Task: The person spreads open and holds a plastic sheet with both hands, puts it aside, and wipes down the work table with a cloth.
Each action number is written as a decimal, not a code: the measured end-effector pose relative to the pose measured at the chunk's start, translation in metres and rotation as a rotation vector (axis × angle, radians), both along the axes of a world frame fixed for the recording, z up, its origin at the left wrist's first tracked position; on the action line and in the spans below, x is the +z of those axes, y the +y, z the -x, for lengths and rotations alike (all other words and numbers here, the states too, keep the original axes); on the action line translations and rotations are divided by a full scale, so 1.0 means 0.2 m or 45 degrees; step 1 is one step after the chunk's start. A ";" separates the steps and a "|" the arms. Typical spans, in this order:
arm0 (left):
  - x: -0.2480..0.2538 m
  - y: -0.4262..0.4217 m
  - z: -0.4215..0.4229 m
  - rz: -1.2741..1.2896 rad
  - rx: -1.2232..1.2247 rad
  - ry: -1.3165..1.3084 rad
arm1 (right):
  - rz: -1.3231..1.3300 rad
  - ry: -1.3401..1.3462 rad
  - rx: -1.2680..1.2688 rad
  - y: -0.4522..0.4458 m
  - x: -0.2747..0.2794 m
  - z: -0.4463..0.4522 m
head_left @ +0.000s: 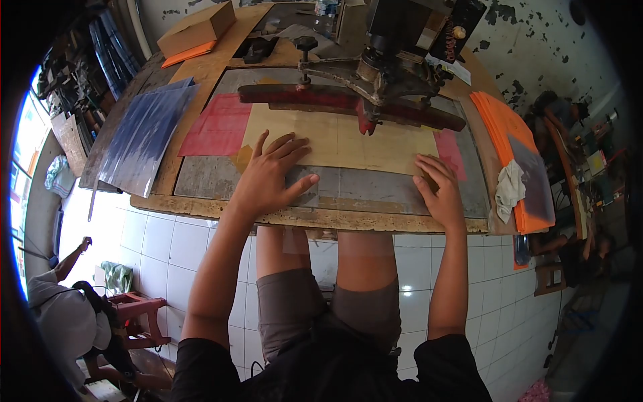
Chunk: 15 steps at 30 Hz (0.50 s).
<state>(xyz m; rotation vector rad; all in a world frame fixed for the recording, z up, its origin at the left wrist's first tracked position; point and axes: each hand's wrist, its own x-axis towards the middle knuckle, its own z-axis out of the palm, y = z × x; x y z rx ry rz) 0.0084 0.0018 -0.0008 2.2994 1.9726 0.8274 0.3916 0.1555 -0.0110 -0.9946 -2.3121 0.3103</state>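
Our left hand [268, 177] lies spread on the yellow sheet [341, 137], thumb apart; our right hand [442, 191], fingers close together, is at the sheet's near right corner, and we cannot tell whether it pinches. The sheet lies near the middle of the table [335, 218], partly beneath the red bar [429, 117]. Laying it flat looks done; how much lining up is left we cannot tell. Plastic sheets [144, 127] lie by the table's left edge, an orange stack [499, 124] by its right
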 end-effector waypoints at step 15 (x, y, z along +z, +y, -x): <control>-0.02 0.01 0.00 -0.092 0.003 -0.007 | 0.003 -0.018 -0.017 0.00 0.00 0.00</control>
